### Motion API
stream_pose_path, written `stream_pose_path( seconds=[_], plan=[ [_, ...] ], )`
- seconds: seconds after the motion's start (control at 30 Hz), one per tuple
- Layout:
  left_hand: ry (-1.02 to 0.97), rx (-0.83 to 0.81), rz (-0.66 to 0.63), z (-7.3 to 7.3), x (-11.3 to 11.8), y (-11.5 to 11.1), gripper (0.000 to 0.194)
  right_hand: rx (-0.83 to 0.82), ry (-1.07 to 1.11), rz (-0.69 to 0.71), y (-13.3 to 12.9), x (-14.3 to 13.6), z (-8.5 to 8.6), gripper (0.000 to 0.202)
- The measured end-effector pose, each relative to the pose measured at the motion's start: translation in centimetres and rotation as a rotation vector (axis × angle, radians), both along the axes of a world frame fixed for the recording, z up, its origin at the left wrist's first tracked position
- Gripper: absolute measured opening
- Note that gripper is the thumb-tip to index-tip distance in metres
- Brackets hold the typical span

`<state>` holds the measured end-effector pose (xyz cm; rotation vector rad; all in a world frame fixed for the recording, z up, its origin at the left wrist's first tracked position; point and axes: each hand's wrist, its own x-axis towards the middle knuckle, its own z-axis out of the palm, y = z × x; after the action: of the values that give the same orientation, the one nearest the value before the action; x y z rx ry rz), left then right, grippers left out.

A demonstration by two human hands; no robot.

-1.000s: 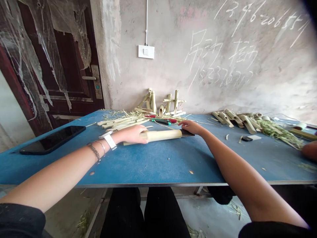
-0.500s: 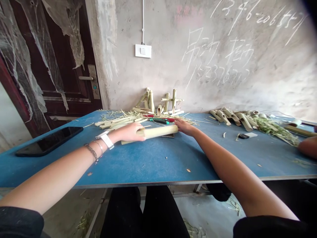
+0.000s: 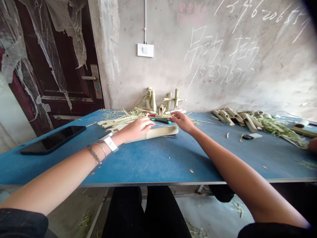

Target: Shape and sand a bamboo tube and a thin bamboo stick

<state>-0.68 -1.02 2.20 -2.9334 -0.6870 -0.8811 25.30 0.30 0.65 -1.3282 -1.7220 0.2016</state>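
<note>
Head view: bamboo tube [image 3: 164, 131] lies on the blue table [image 3: 148, 165] at my 12 o'clock. Left hand [image 3: 135, 130] is over its 9 o'clock end, fingers half-curled, can't tell if they're gripping anything. Right hand [image 3: 184, 122] sits at its 2 o'clock, fingers loosely stretched out near the green-and-black tool [image 3: 162, 121]

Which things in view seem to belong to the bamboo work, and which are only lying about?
Probably part of the work:
thick, pale bamboo tube
long, pale bamboo strips
slim green-and-black tool

Probably just lying about:
flat, black, rectangular phone
thin, pale green shavings
</note>
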Motion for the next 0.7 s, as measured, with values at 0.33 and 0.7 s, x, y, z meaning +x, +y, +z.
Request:
stream_pose_path(
  seconds=[0.33, 0.7],
  plan=[
    [-0.305, -0.573, -0.361, 0.3, 0.7, -1.5, 0.049, 0.175, -0.088, 0.403, -3.7, -3.6, 1.9, 0.030],
    [-0.326, -1.105, -0.388, -0.6, 1.5, -1.5, 0.069, -0.090, -0.071, 0.787, -5.4, -6.8, 1.5, 0.037]
  ],
)
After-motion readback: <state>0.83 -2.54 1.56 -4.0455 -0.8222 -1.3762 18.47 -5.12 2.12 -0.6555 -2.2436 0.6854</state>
